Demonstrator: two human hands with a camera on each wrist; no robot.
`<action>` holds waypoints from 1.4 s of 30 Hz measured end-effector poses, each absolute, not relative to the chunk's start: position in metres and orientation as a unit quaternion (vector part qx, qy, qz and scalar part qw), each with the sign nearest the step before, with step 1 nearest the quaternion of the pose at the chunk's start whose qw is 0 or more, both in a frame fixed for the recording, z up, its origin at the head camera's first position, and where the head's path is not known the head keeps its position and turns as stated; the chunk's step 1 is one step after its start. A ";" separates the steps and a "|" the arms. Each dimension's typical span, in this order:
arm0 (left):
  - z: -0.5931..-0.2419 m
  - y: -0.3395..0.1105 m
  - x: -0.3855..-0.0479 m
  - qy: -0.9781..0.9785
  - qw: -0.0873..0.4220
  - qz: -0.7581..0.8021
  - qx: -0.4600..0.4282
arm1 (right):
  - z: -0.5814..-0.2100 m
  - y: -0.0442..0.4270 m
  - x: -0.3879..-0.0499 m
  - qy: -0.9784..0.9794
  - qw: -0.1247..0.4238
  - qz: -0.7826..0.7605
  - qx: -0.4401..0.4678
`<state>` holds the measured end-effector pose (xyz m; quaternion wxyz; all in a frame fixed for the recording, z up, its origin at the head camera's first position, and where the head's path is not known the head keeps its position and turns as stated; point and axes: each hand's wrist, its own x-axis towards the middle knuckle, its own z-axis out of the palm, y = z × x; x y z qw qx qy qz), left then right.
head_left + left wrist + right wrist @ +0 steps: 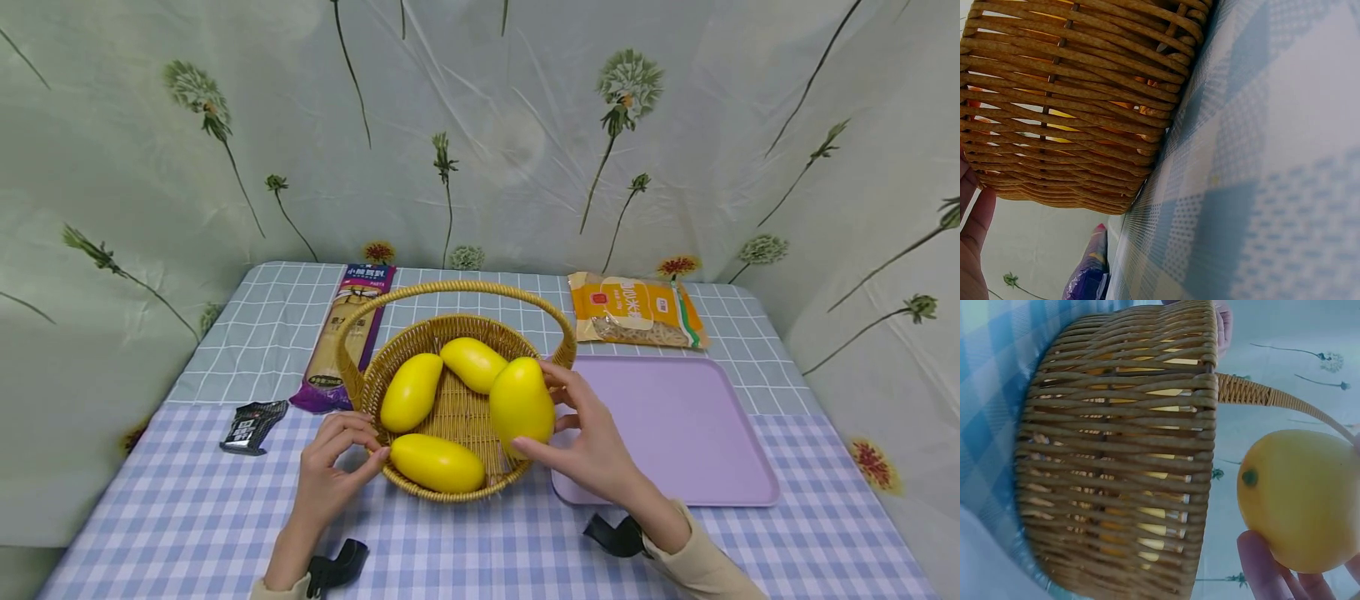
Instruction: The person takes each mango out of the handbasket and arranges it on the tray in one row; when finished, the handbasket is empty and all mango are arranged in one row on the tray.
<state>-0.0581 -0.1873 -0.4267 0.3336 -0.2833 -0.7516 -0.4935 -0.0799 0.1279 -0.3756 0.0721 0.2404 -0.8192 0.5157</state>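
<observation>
Head: your right hand (588, 442) grips a mango (521, 402) over the right rim of the wicker basket (450, 496). Left wrist: your left hand (972, 242) pinches the left edge. Right wrist: the mango looks firm, likely slick; cradle its middle.

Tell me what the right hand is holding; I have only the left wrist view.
Observer: The right hand holds a yellow fruit, raised above the rim of the basket.
Operator: Count the other fruits inside.
Observer: The head view shows three other yellow fruits in the basket.
Operator: Name what lies just to the right of it.
Observer: A lilac tray lies there, partly behind the right hand.
</observation>
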 end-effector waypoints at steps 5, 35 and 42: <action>-0.427 -0.187 -0.058 -0.752 0.333 -0.494 -0.283 | -0.379 0.141 -0.076 -0.813 0.093 0.521 0.242; -0.427 -0.188 -0.059 -0.750 0.335 -0.495 -0.285 | -0.418 0.191 -0.072 -0.866 0.122 0.475 0.097; -0.428 -0.187 -0.059 -0.751 0.335 -0.494 -0.284 | -0.427 0.198 -0.081 -0.893 0.095 0.434 0.068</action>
